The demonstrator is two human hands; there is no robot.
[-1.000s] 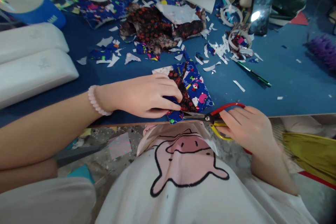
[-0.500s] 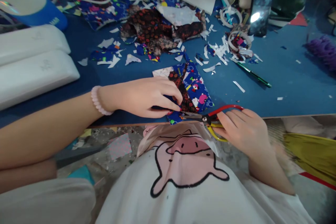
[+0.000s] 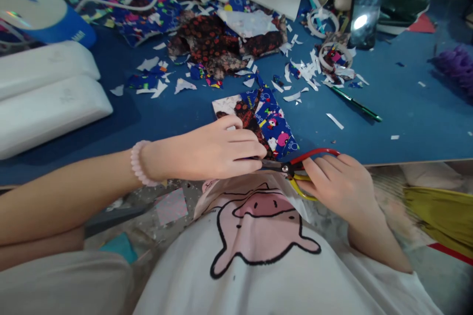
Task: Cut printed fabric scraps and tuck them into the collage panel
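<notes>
My right hand point(image 3: 338, 179) is closed around the handles of a pair of scissors point(image 3: 300, 155), one red and one yellow. Their blades point left, at the near edge of a patterned piece point(image 3: 275, 120) of blue cartoon print, dark floral and white patches; whether it is fabric or paper I cannot tell. My left hand point(image 3: 214, 150), with a pale bead bracelet at the wrist, has its fingers curled and pinched on that near edge. Its fingertips hide the blade tips and the small blue flap there.
Crumpled dark floral scraps point(image 3: 210, 42) and white snippets lie along the back of the blue table point(image 3: 369, 140). White boxes point(image 3: 51, 103) stand at left. Tape rings point(image 3: 335, 56), a green pen point(image 3: 356, 103), a phone point(image 3: 365, 10) and a purple fuzzy thing point(image 3: 456, 66) lie right.
My left hand has shifted slightly right and nearer to me, covering the blue flap and blade tips that showed before. The scissors and my right hand have barely moved.
</notes>
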